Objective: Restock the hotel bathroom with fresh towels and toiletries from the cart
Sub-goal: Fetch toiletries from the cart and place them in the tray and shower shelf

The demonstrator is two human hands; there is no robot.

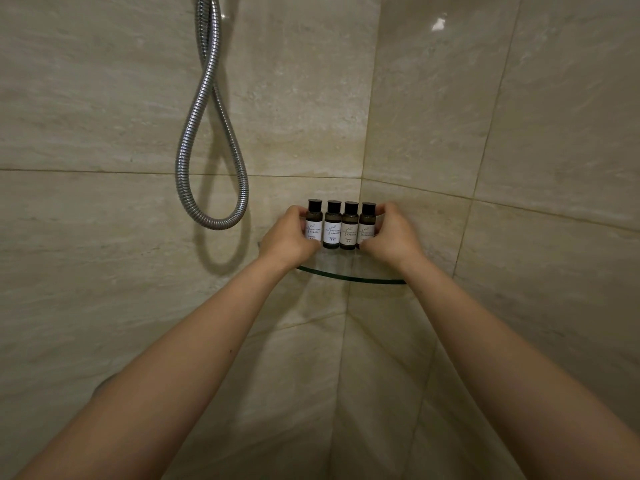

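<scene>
Several small dark toiletry bottles with black caps and white labels stand upright in a tight row on a glass corner shelf in the shower. My left hand grips the leftmost bottle from the side. My right hand grips the rightmost bottle. The two hands bracket the row from both ends. No towels are in view.
A looped chrome shower hose hangs on the beige tiled wall to the left of the shelf. The two tiled walls meet in a corner right behind the bottles. Bare tile runs below the shelf.
</scene>
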